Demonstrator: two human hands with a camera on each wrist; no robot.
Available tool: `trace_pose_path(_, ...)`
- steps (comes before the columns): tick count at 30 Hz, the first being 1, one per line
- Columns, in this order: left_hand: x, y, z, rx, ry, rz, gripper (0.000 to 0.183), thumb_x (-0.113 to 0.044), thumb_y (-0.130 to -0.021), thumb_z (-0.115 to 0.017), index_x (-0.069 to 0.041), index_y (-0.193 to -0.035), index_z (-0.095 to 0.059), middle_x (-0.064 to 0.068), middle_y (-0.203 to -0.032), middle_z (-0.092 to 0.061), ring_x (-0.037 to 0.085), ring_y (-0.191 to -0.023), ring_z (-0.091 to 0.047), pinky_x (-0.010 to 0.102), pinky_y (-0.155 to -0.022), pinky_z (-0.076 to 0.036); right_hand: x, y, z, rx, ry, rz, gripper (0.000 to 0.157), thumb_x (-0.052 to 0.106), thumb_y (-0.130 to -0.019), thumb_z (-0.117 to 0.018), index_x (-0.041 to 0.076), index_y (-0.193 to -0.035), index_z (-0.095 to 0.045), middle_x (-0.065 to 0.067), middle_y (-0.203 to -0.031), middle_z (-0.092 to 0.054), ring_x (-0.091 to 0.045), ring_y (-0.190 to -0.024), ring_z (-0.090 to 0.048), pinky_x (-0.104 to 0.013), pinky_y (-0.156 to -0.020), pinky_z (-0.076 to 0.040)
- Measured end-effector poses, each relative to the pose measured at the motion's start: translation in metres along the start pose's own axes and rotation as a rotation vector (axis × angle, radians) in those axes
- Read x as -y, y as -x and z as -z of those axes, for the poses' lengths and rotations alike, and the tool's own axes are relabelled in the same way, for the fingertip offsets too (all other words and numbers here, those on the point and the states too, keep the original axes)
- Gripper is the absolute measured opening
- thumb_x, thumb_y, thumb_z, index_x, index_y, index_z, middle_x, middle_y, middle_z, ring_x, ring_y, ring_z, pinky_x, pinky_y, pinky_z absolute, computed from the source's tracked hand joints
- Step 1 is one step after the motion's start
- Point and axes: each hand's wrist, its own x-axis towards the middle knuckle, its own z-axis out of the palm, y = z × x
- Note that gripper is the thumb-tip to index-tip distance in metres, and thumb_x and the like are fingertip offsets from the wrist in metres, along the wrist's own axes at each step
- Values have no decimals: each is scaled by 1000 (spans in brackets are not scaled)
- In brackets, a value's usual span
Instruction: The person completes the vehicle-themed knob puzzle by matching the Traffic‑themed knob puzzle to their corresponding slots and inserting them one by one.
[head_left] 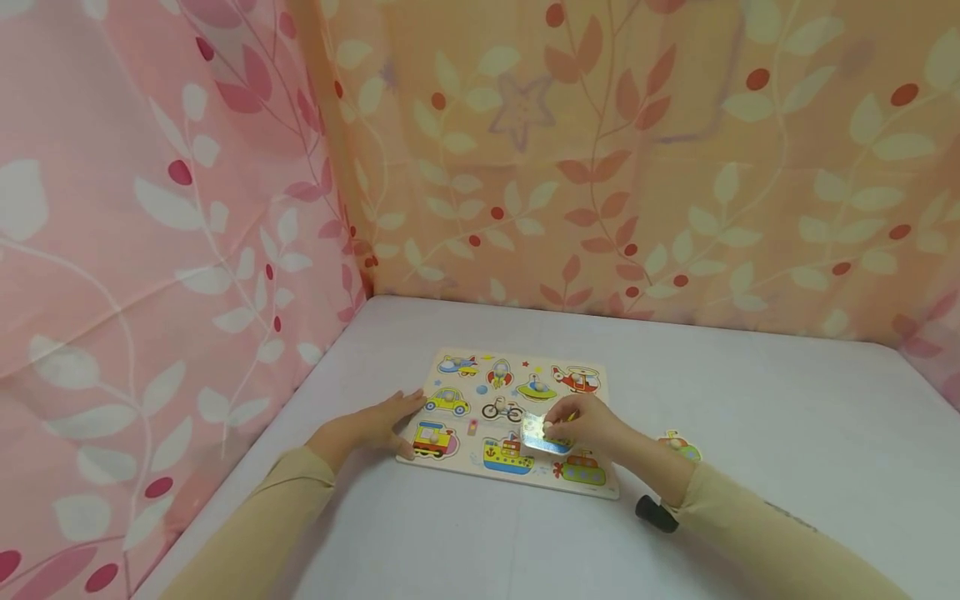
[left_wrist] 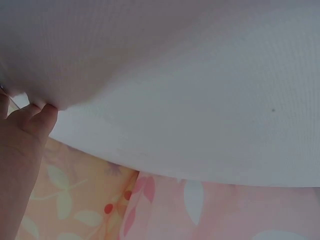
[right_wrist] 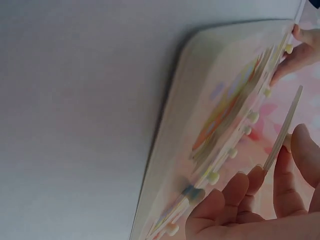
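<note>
A wooden puzzle board [head_left: 551, 487] lies on the table, printed with vehicles; several pieces with round knobs sit in it. My right hand [head_left: 588, 423] pinches a knobbed puzzle piece [head_left: 543, 435] between thumb and finger above the board. The held piece [right_wrist: 284, 129] is raised and tilted, blue along its bottom, with glare hiding some of its picture. Beneath and left of it shows a ship picture [head_left: 504, 458], and at right a green submarine picture [head_left: 583, 471]. My left hand [head_left: 381, 423] rests at the board's left edge, thumb and fingers spread.
A loose green submarine piece [head_left: 684, 450] lies right of the board, partly behind my right forearm. Close to my right sleeve is a small black object [head_left: 656, 514]. Patterned cloth walls [head_left: 525, 167] border the white table [head_left: 727, 383] at the back and sides.
</note>
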Motion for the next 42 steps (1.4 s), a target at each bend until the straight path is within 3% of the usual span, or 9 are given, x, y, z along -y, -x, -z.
trace_pose_path(8,-1,1,1,2,-10,1,99,-33,-74,-83,-16,-155,-27,2,-162,-13,34,-148,-5,57,-114,-13,3,-3,-14,26,43,52,8,10,-81,-78,9,-82,-71,0,-84,-61,-18,-81,-50,-30,-70,-39)
trace_pose_path(18,2,7,1,14,11,-89,92,-27,-79,-80,-8,-153,-29,8,-162,-16,37,-147,-4,57,-115,-10,11,-1,-32,59,69,93,8,7,-83,-77,7,-79,-70,0,-79,-61,-17,-77,-50,-27,-63,-40)
trace_pose_path(25,1,8,2,-3,15,-88,93,-28,-78,-81,-8,-153,-29,7,-162,-15,37,-147,-5,57,-115,-11,16,-4,-43,51,97,52,11,10,-82,-78,10,-75,-69,-1,-73,-57,-17,-72,-49,-25,-57,-36)
trace_pose_path(32,1,8,2,5,9,-111,91,-26,-80,-80,-6,-152,-29,11,-161,-16,39,-147,-5,56,-115,-10,19,-8,-51,53,206,60,13,14,-79,-81,14,-74,-69,2,-78,-57,-17,-75,-48,-28,-63,-35)
trace_pose_path(42,0,7,2,3,10,-102,94,-27,-78,-81,-5,-153,-28,11,-161,-15,40,-146,-4,57,-115,-10,25,-11,-54,94,315,55,12,19,-81,-80,18,-76,-69,0,-77,-55,-18,-74,-49,-31,-61,-35)
